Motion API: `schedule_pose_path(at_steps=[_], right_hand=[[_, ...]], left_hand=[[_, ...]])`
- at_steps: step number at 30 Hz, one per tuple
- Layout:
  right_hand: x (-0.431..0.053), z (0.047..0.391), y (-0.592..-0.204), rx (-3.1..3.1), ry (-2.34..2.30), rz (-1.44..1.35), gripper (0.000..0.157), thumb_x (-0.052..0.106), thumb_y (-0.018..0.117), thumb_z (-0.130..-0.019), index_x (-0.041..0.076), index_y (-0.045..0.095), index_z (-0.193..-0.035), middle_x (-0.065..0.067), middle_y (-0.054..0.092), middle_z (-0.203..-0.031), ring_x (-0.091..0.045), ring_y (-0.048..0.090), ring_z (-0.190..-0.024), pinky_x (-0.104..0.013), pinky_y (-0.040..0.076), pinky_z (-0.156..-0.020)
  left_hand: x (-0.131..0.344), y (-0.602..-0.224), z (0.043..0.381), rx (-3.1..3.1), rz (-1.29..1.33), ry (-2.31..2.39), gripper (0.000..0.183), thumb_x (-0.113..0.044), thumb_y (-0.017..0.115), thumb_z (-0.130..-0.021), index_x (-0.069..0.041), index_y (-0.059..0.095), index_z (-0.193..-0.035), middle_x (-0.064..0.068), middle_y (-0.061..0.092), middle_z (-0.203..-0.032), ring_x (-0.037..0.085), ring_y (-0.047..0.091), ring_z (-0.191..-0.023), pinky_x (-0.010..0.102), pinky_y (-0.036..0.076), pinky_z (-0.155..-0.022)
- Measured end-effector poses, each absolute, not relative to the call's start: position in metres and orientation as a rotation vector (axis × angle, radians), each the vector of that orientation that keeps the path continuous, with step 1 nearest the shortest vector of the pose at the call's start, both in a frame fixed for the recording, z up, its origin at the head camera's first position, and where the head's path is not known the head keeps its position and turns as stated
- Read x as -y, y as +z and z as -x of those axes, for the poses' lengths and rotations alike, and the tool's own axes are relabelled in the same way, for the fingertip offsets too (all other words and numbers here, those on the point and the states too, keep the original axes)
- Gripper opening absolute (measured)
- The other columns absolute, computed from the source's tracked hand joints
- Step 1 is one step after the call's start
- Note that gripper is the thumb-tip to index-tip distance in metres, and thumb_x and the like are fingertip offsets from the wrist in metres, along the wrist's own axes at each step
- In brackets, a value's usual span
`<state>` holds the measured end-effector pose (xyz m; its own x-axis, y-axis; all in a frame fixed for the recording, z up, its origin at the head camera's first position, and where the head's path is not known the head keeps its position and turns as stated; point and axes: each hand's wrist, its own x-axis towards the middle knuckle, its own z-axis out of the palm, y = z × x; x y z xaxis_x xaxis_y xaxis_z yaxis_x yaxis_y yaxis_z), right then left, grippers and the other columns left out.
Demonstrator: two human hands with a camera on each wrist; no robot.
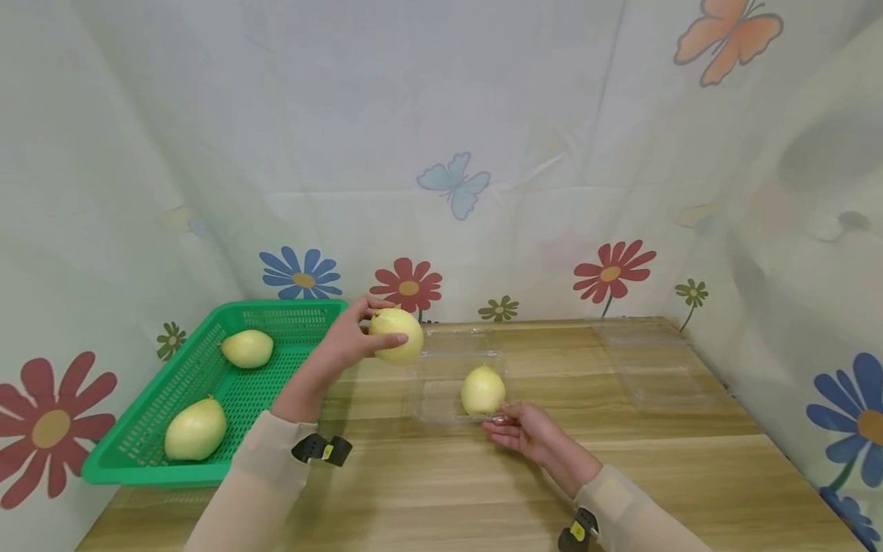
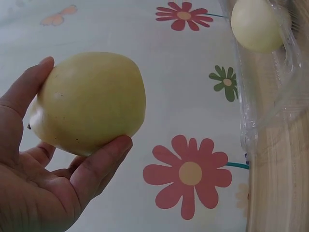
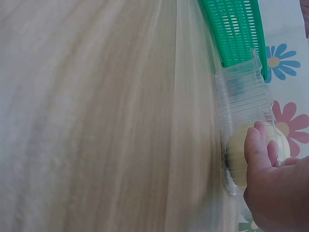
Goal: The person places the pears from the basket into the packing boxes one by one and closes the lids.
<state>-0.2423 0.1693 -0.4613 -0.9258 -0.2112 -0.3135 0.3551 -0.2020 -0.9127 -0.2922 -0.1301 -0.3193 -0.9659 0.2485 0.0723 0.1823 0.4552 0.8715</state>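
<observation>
My left hand (image 1: 347, 337) grips a small pale yellow melon (image 1: 400, 336) in the air, between the green basket and a clear plastic box (image 1: 438, 399). In the left wrist view, thumb and fingers curl round this melon (image 2: 94, 101), with its darker stem end toward the palm. Another pale melon (image 1: 483, 391) sits in the right part of the box. At the box's front right edge, my right hand (image 1: 530, 433) holds the rim. The right wrist view shows its fingers (image 3: 258, 152) against the outside of the clear wall, beside the melon.
On the left stands a green perforated basket (image 1: 155, 391) holding two more melons, one near the back (image 1: 248, 349) and one near the front (image 1: 196, 429). Another clear plastic container (image 1: 662, 376) lies at the back right of the wooden table (image 1: 428, 491). A flowered curtain (image 1: 359, 153) hangs behind.
</observation>
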Motion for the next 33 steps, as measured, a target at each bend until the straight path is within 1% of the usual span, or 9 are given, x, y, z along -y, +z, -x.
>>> schedule_pose_path(at_steps=[9, 16, 19, 25, 33], right_hand=[[-0.169, 0.242, -0.461, -1.694, -2.186, -0.162, 0.024, 0.008, 0.037, -0.108, -0.012, 0.048, -0.116, -0.005, 0.067, -0.086, -0.010, 0.074, -0.083, -0.030, 0.063, -0.086], [-0.170, 0.242, -0.460, -1.695, -2.179, -0.148, 0.028, 0.008, 0.037, -0.108, -0.015, 0.047, -0.121, -0.005, 0.068, -0.087, -0.010, 0.074, -0.083, -0.028, 0.063, -0.084], [-0.170, 0.243, -0.460, -1.695, -2.181, -0.154, 0.028, 0.008, 0.038, -0.108, -0.015, 0.047, -0.120, -0.005, 0.069, -0.086, -0.010, 0.074, -0.083, -0.029, 0.063, -0.085], [-0.169, 0.243, -0.460, -1.697, -2.189, -0.174, 0.024, 0.008, 0.039, -0.108, -0.013, 0.049, -0.116, -0.005, 0.068, -0.085, -0.011, 0.074, -0.083, -0.032, 0.063, -0.087], [-0.169, 0.242, -0.460, -1.703, -2.191, -0.174, 0.021, 0.008, 0.039, -0.108, -0.010, 0.049, -0.113, -0.004, 0.069, -0.083, -0.011, 0.074, -0.082, -0.030, 0.063, -0.084]], left_hand=[[0.121, -0.335, 0.295, -2.611, -0.363, 1.556, 0.062, -0.027, 0.078, -0.091, -0.008, 0.048, -0.143, 0.023, 0.053, -0.137, 0.038, 0.056, -0.121, 0.041, 0.063, -0.086], [0.112, -0.342, 0.292, -2.565, -0.370, 1.585, 0.058, -0.024, 0.077, -0.092, -0.007, 0.048, -0.140, 0.023, 0.053, -0.133, 0.037, 0.055, -0.119, 0.042, 0.063, -0.089], [0.108, -0.345, 0.291, -2.551, -0.352, 1.588, 0.058, -0.023, 0.077, -0.092, -0.006, 0.049, -0.139, 0.022, 0.053, -0.132, 0.036, 0.055, -0.118, 0.042, 0.063, -0.089], [0.103, -0.354, 0.295, -2.557, -0.338, 1.592, 0.058, -0.023, 0.079, -0.090, -0.006, 0.051, -0.138, 0.023, 0.053, -0.130, 0.034, 0.059, -0.110, 0.040, 0.063, -0.084], [0.095, -0.367, 0.301, -2.544, -0.335, 1.578, 0.055, -0.023, 0.081, -0.088, -0.006, 0.055, -0.133, 0.023, 0.055, -0.128, 0.032, 0.060, -0.107, 0.038, 0.063, -0.080]])
